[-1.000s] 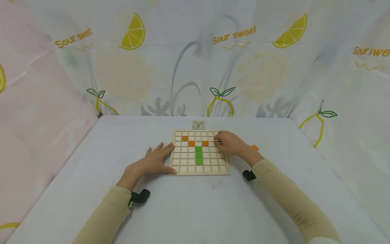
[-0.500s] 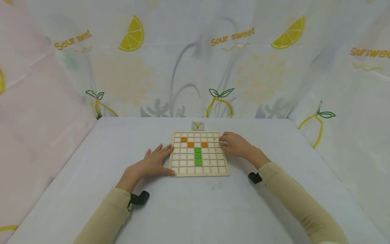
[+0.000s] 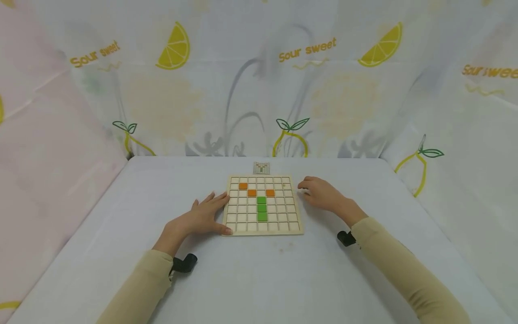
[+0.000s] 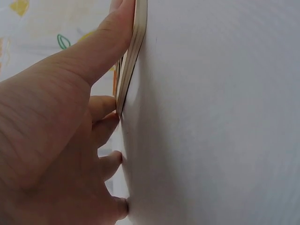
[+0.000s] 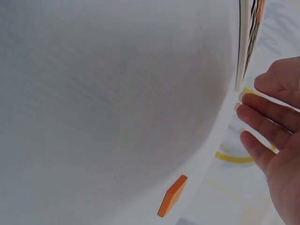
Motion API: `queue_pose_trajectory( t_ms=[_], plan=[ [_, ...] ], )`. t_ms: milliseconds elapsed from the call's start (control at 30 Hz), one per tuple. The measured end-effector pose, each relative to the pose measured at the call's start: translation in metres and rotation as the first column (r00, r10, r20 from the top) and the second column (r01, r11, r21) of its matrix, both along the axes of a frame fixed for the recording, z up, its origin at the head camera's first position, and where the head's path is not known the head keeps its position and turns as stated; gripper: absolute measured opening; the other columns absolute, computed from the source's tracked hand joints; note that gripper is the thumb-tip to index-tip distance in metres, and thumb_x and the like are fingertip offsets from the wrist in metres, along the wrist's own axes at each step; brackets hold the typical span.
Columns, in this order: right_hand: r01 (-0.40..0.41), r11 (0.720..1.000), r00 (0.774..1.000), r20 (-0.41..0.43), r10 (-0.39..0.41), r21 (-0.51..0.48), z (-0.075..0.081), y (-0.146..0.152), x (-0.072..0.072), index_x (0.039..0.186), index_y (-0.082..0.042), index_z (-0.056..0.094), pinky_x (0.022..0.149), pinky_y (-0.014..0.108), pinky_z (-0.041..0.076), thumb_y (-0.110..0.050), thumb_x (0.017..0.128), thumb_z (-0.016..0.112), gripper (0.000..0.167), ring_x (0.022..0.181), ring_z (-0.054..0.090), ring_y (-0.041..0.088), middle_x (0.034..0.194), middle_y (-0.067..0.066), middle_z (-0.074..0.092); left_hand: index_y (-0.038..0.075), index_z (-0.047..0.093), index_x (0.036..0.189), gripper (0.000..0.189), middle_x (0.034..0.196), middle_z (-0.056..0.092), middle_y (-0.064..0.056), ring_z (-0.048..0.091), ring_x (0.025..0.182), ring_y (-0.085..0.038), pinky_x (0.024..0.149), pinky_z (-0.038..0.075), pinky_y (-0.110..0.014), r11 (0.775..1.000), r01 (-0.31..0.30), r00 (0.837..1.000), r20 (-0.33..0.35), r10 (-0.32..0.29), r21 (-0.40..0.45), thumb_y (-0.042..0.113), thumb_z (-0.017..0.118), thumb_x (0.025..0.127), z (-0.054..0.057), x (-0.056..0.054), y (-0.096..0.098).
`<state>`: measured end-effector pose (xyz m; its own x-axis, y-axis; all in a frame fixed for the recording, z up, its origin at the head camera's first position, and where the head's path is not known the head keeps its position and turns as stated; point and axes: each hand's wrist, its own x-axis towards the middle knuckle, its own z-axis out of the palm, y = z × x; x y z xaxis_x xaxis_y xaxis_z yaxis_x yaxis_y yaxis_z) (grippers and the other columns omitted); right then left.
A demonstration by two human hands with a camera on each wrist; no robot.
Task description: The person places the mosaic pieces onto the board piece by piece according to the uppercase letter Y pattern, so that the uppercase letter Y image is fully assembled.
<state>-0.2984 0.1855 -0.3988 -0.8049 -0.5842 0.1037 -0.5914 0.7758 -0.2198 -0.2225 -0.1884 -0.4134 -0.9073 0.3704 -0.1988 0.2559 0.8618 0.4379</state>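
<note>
In the head view, a wooden grid board (image 3: 263,233) lies flat on the table. Three orange tiles (image 3: 252,193) sit in its upper cells, and a column of three green tiles (image 3: 262,208) runs down its middle. My left hand (image 3: 204,217) rests spread at the board's left side, its thumb on the near left corner and fingertips along the edge. Just off the board's right edge is my right hand (image 3: 323,197), fingers loosely bent and holding nothing. A loose orange tile (image 5: 172,196) shows on the table in the right wrist view; in the head view the right hand or forearm hides it.
A small pattern card (image 3: 261,168) lies just behind the board. The white table (image 3: 259,279) ends at a printed fabric backdrop (image 3: 251,90), with more fabric at both sides. A black wrist device (image 3: 185,263) is on each wrist.
My right hand has moved right, from over the board's upper right cells to beside it. The loose orange tile has gone out of sight behind it. My left hand stays in place.
</note>
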Motion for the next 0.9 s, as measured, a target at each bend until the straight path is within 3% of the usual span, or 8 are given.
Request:
queue_pose_trajectory(
  t_ms=[300,633,900],
  plan=[
    [0.006,1.000,1.000,-0.008,-0.006,-0.010,0.006,0.008,0.005,0.118,0.002,0.069,0.092,0.044,0.055,-0.001,0.091,0.060,0.029,0.106,0.066,0.029,0.113,0.016,0.068,0.014,0.021,0.160,0.113,0.168,0.015,-0.007,0.004,0.155,-0.042,0.114,0.002,-0.076,1.000,0.002,1.000,0.006,-0.002,-0.007,0.059,0.079,0.074,-0.001,0.000,-0.002],
    [0.045,0.999,0.999,0.002,-0.045,0.002,0.001,0.026,0.001,0.118,0.001,0.070,0.091,0.045,0.055,-0.002,0.090,0.061,0.030,0.106,0.065,0.030,0.114,0.015,0.068,0.011,0.022,0.159,0.111,0.168,0.016,-0.009,0.006,0.154,-0.043,0.114,0.003,-0.077,1.000,0.015,1.000,-0.001,-0.015,-0.020,0.057,0.079,0.076,0.006,0.003,0.000],
    [0.076,0.997,0.997,0.022,-0.076,0.031,0.001,0.041,0.005,0.117,0.003,0.070,0.093,0.047,0.054,-0.001,0.090,0.060,0.029,0.106,0.065,0.033,0.112,0.017,0.068,0.012,0.022,0.159,0.112,0.168,0.017,-0.009,0.006,0.154,-0.043,0.114,0.003,-0.076,1.000,0.016,1.000,0.001,-0.016,-0.016,0.059,0.079,0.075,0.004,0.002,0.000]
  ],
)
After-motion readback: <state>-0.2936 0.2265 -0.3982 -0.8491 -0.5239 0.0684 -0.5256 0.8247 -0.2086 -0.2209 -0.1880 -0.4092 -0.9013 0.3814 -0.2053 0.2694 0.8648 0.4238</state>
